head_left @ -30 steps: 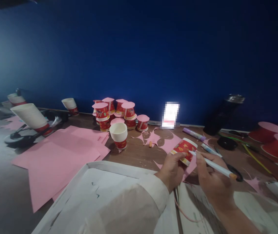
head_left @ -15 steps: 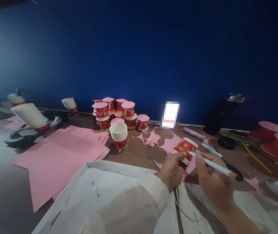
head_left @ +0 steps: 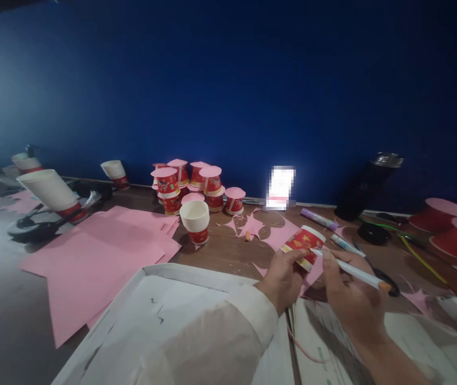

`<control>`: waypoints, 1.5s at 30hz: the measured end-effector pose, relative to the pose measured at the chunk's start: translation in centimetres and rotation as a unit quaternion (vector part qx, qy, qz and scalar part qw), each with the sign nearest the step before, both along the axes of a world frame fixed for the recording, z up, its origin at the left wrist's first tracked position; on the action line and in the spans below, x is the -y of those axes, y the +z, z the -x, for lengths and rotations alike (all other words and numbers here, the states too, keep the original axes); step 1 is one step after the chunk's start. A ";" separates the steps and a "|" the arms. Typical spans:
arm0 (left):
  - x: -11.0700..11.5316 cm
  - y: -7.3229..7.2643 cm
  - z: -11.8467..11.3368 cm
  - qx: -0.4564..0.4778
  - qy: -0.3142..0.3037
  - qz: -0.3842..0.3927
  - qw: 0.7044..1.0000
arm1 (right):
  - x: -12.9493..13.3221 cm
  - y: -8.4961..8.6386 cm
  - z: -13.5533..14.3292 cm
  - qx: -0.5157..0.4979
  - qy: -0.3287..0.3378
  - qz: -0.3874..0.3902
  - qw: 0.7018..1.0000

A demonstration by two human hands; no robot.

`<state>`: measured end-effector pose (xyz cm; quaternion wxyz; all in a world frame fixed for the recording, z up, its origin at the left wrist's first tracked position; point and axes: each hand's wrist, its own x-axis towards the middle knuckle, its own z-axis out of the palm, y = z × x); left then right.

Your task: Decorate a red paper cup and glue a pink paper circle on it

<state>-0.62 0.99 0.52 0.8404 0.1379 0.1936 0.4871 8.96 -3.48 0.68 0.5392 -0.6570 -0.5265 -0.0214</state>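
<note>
A red paper cup (head_left: 304, 240) with yellow stars and a pale rim lies tilted in my left hand (head_left: 282, 280), its thumb pressed on the printed side. My right hand (head_left: 355, 294) grips a white marker (head_left: 359, 274) with an orange end, and the marker's tip meets the cup's red wall. Pink paper scraps (head_left: 282, 233) lie on the table behind and beneath the hands. To their left, a stack of white-and-red paper cups (head_left: 195, 216) stands upright. Farther back are several upturned red cups (head_left: 168, 183) topped with pink paper discs.
Pink paper sheets (head_left: 104, 267) spread over the left side near a leaning cup stack (head_left: 50, 190). A white box (head_left: 164, 289) is under my left arm. At the back stand a bright phone (head_left: 280, 187) and a black bottle (head_left: 367, 187). A purple marker (head_left: 319, 219) lies nearby.
Almost nothing differs. The marker's tip has shifted very slightly on the cup, while both hands keep their places.
</note>
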 end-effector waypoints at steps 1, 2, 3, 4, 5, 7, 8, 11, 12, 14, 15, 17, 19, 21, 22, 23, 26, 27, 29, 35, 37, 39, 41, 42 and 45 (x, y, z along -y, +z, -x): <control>0.0 0.0 0.0 0.000 0.000 -0.001 1.000 | 0.0 0.0 0.0 0.000 -0.002 0.005 1.000; 0.0 0.0 0.0 -0.001 0.000 -0.002 1.000 | 0.0 0.0 0.0 0.000 -0.005 0.007 1.000; 0.0 0.0 0.0 -0.001 0.002 -0.003 1.000 | 0.0 0.0 0.1 -0.002 -0.009 0.005 1.000; 0.0 0.0 0.0 -0.001 0.004 -0.003 1.000 | 0.0 0.0 0.1 -0.004 -0.012 0.001 1.000; 0.0 0.0 0.0 0.001 0.005 -0.005 1.000 | 0.0 0.0 0.1 -0.007 -0.014 -0.002 1.000; 0.0 0.0 0.0 0.004 0.006 -0.005 1.000 | 0.0 0.0 0.1 -0.010 -0.014 -0.006 1.000; 0.0 0.0 0.0 0.005 0.007 -0.005 1.000 | 0.0 0.0 0.1 -0.008 -0.012 -0.006 1.000; 0.0 0.0 0.0 0.002 0.010 -0.007 1.000 | 0.0 -0.2 -0.1 0.002 -0.006 0.004 1.000; 0.0 0.1 0.0 0.002 0.010 -0.008 1.000 | 0.0 -0.2 -0.1 0.005 -0.007 0.005 1.000; 0.0 0.1 0.0 0.003 0.010 -0.009 1.000 | 0.0 -0.3 -0.2 0.009 -0.008 -0.002 1.000; 0.0 0.1 0.0 0.003 0.010 -0.009 1.000 | -0.1 -0.3 -0.2 0.010 -0.007 -0.009 1.000; 0.0 0.1 0.0 0.002 0.007 -0.011 1.000 | -0.1 -0.3 -0.2 0.013 0.003 -0.024 1.000; 0.0 0.0 0.1 0.001 0.001 -0.017 1.000 | -0.1 -0.3 -0.2 0.014 0.016 -0.027 0.999; -0.1 -0.1 0.1 -0.001 -0.001 -0.021 1.000 | 0.0 -0.2 -0.1 0.017 0.020 -0.023 0.999; -0.1 -0.1 0.1 -0.002 0.000 -0.024 1.000 | 0.0 -0.1 0.0 0.021 0.019 -0.024 0.999; -0.1 -0.1 0.1 -0.004 0.001 -0.025 1.000 | 0.0 0.0 0.0 0.028 0.019 -0.030 0.999; 0.0 0.0 0.0 -0.003 0.008 -0.023 1.000 | 0.0 0.1 0.2 0.057 0.012 -0.058 0.997; 0.0 0.0 0.0 -0.001 0.010 -0.024 1.000 | 0.0 0.1 0.1 0.059 0.007 -0.056 0.997; 0.0 0.1 0.0 0.004 0.014 -0.028 0.999 | 0.0 0.0 -0.1 0.042 -0.004 -0.032 0.999; 0.1 0.2 0.0 0.005 0.014 -0.012 1.000 | -0.1 -0.2 -1.0 0.000 -0.023 -0.043 0.999; 0.1 0.3 0.0 0.005 0.012 -0.018 1.000 | -0.1 -0.2 -1.0 0.011 -0.029 -0.038 0.999; 0.1 0.3 0.0 0.007 0.013 -0.021 1.000 | -0.1 -0.3 -0.9 0.009 -0.023 -0.017 1.000; 0.1 0.3 0.0 0.011 0.019 -0.023 0.999 | -0.1 -0.5 -0.8 0.000 -0.012 0.002 1.000; 0.1 0.3 0.0 0.013 0.020 -0.025 0.999 | -0.1 -0.5 -0.8 0.000 -0.008 0.006 1.000; 0.1 0.1 0.0 0.016 0.014 -0.035 0.999 | 0.0 -0.5 -0.8 0.011 -0.010 0.004 1.000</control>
